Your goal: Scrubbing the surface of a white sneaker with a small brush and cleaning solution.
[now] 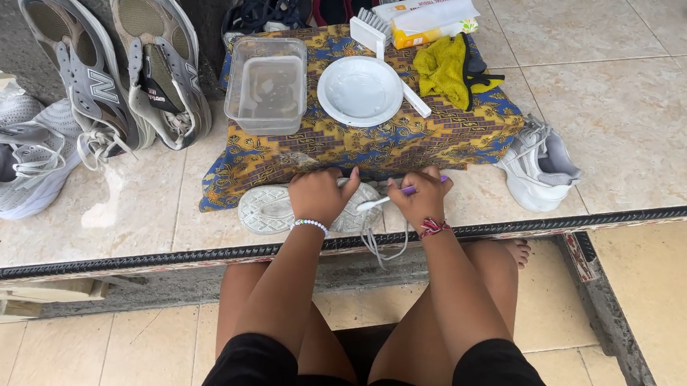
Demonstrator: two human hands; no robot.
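Here, at nine o'clock, a pale grey sneaker [11,160] lies on the tiled ledge [143,209], and at ten o'clock a pair of grey running shoes [115,57] leans against the dark wall. Next comes a patterned blue-and-yellow cloth [415,137] spread at twelve o'clock, bearing a clear plastic tub [267,85], a white plate [360,92], a white scrub brush [378,39] and a crumpled yellow rag [444,68]. Just below centre, the left hand [318,195] presses down on a white sneaker [269,209] lying sole-outward at the cloth's near edge, fingers curled over its upper, gripping it. The right hand [422,198], just beside it, is closed around a toothbrush [383,198] with a purple handle, its white head touching the shoe. White laces [380,246] dangle over the ledge. At two o'clock the matching white sneaker [538,164] rests beside the cloth.
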